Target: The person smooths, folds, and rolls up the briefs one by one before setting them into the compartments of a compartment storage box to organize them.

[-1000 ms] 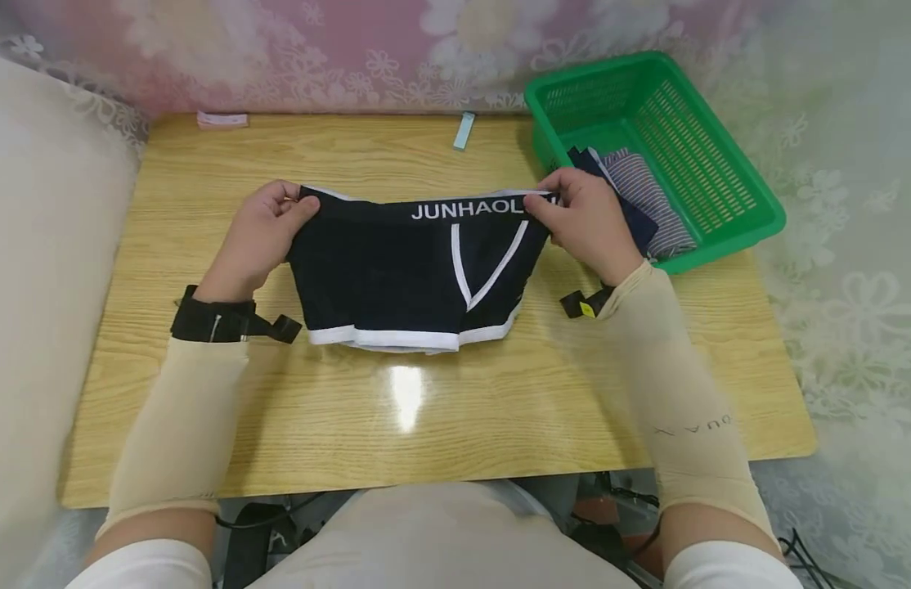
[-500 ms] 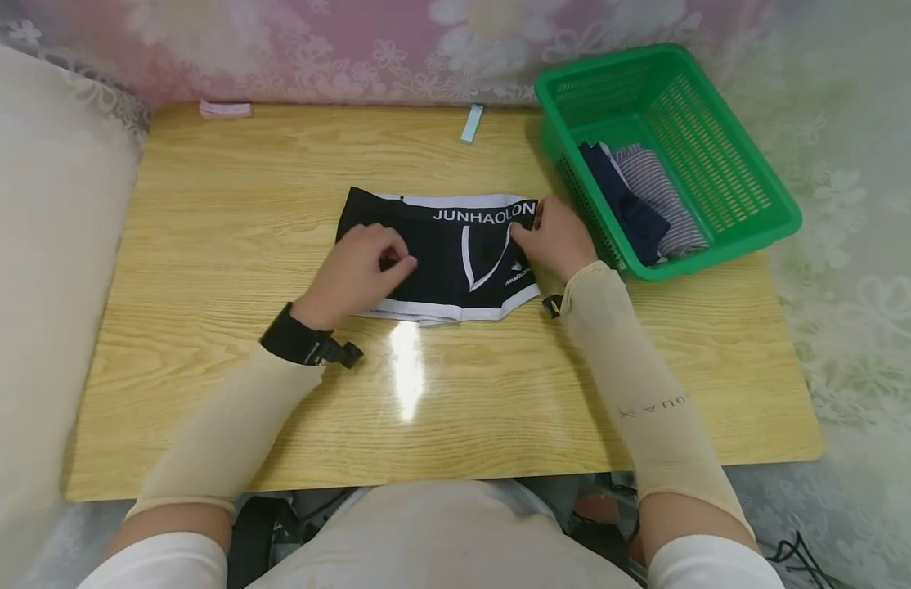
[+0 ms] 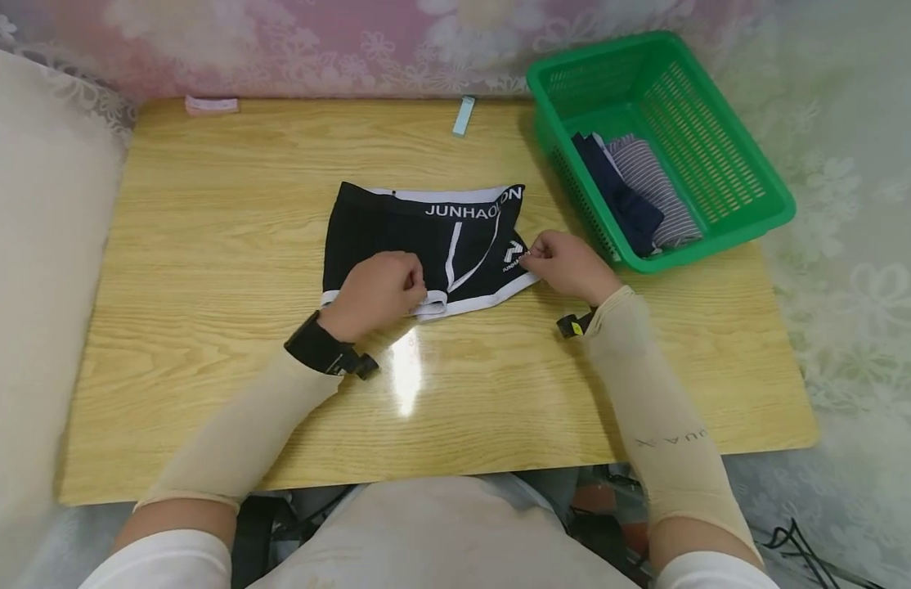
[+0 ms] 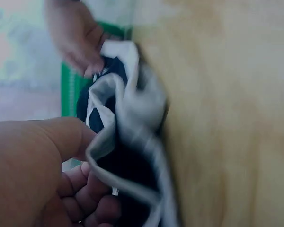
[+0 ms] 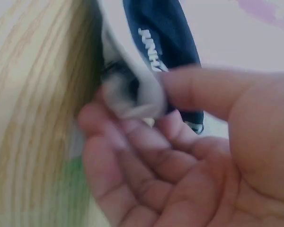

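A pair of black boxer briefs (image 3: 360, 225) with white trim and a lettered waistband lies on the table, waistband toward the far side. My left hand (image 3: 378, 293) pinches the white hem (image 4: 127, 186) of the near leg opening between thumb and fingers, and the hem is folded up there. At the right side my right hand (image 3: 569, 266) pinches the lower corner by the small white logo. The right wrist view has the thumb and fingers around the white trim (image 5: 146, 87). Seen from the left wrist, the leg opening gapes between both hands.
A green plastic basket (image 3: 753, 184) stands at the back right, with a folded navy garment (image 3: 621, 200) and a striped one (image 3: 654, 192) inside. Along the table's far edge lie a pink strip (image 3: 213, 106) and a pale blue strip (image 3: 462, 116).
The briefs have come down from both hands' stretch onto the table. My left hand has moved right and down to the hem, my right hand from the waistband to the lower right corner.
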